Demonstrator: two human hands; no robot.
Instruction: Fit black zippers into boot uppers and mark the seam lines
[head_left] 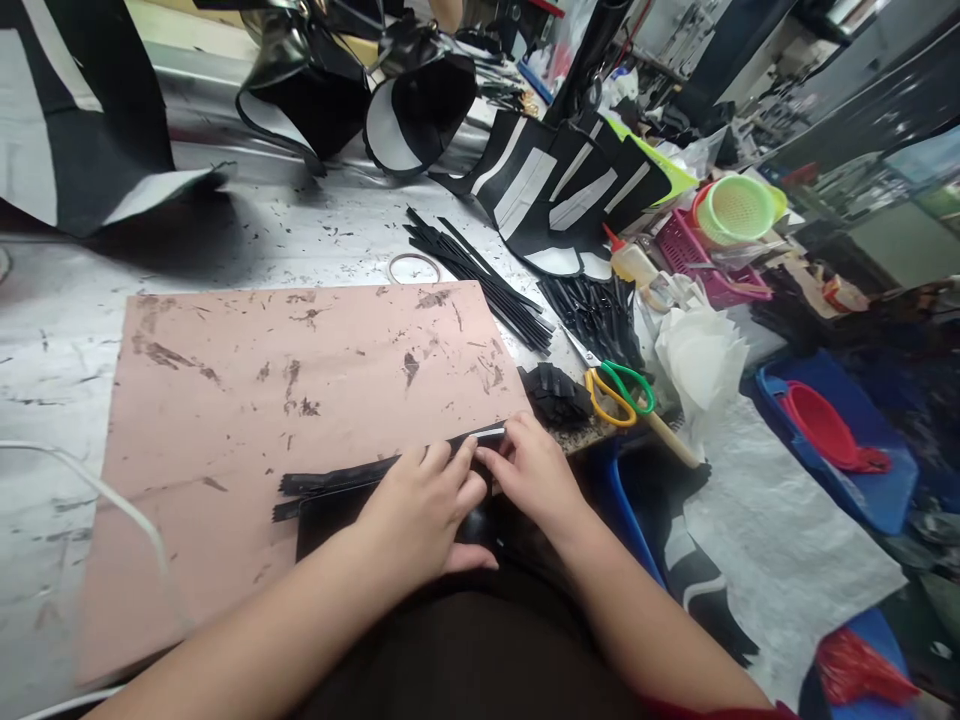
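Observation:
Low in the view, a glossy black leather-like piece [330,515] lies over the front edge of a pink board [300,340]. Along its upper edge runs a black zipper-like strip [337,478] with jagged ends at the left. My left hand [427,500] has its fingers bent onto this edge, thumb stretched out below. At the strip's right end, my right hand [529,465] pinches the edge between thumb and fingers. A short white line [490,432] shows on the strip between both hands. My palms and forearms hide much of the black piece.
Scissors [619,390] with yellow and green handles lie right of the board, by bundles of black strips [487,280]. Black-and-white cut pieces [562,190] stand behind. Baskets [735,210] and a blue bin [840,430] are at right. A white cable [97,490] crosses the left.

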